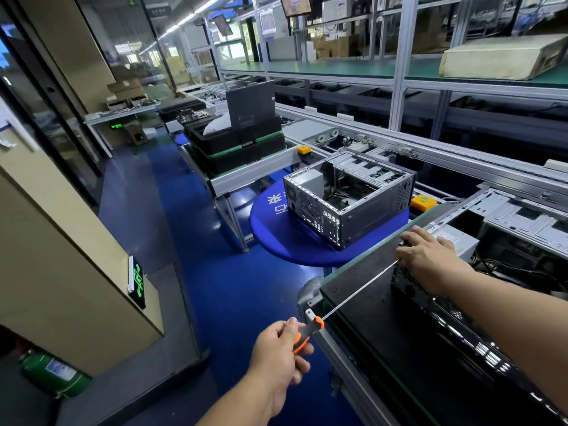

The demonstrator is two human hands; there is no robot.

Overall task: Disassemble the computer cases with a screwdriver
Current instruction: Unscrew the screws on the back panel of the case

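My left hand point(278, 353) grips the orange-and-black handle of a long screwdriver point(353, 296). Its thin shaft runs up and right to the near corner of an open computer case point(504, 229) lying on the black workbench point(378, 302). My right hand point(430, 253) rests on that corner of the case, fingers curled over its edge, right where the screwdriver tip ends; the tip itself is hidden by the hand. A second opened computer case point(347, 198), empty inside, sits on a round blue stool top point(276, 222) to the left.
A conveyor frame point(430, 152) runs behind the bench, with yellow button boxes point(423, 202). Stacked black trays point(239, 146) sit on a side table at the left. Green shelf point(368, 69) above holds a beige box point(501, 56). Blue floor aisle on the left.
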